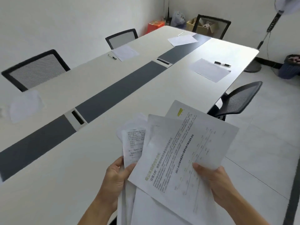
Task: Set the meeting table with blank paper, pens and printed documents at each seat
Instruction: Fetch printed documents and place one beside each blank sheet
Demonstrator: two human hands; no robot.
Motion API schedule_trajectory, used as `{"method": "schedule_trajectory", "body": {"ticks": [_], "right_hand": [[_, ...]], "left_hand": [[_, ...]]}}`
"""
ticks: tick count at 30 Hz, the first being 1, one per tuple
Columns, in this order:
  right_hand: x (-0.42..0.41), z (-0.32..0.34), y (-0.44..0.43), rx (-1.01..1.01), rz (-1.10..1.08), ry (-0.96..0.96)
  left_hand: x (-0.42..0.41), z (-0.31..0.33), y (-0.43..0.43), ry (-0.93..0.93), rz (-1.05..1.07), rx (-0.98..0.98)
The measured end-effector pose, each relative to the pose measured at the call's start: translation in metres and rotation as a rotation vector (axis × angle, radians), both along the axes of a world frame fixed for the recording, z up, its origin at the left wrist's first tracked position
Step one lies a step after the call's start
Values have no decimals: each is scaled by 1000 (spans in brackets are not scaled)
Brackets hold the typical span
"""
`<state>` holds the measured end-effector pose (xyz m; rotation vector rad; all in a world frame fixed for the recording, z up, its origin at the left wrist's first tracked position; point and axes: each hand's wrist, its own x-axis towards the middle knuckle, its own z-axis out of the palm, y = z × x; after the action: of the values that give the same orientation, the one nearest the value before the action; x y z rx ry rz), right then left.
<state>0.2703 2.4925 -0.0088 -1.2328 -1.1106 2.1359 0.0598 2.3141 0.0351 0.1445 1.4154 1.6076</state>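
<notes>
Long white table with grey centre strip, bearing four blank sheets and three pens.

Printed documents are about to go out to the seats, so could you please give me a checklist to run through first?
1. Documents in hand: ok. The left hand holds a stack; the right hand pinches the top sheet.
2. Top sheet separated from the stack: ok, it is fanned out to the right.
3. Blank paper at the far right seat: ok, with a pen beside it.
4. Far left seat paper: ok, with a pen alongside.
5. End seat paper: ok; the thin object beyond it may be a pen, cannot tell.
6. Near left seat paper: blurred; pen cannot tell.
</notes>
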Motion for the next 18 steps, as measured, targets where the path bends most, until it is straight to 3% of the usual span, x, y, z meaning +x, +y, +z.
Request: {"method": "schedule_trajectory", "body": {"ticks": [8, 15, 18], "right_hand": [[-71, -6, 73, -96, 453, 5], [-143, -32, 62, -90, 565, -41], [-186, -36, 71, 14, 513, -113]], "left_hand": [[0, 7, 16, 108, 395, -119], [-11, 5, -32, 310, 718, -244], [-29, 8, -66, 371, 792, -300]]}}
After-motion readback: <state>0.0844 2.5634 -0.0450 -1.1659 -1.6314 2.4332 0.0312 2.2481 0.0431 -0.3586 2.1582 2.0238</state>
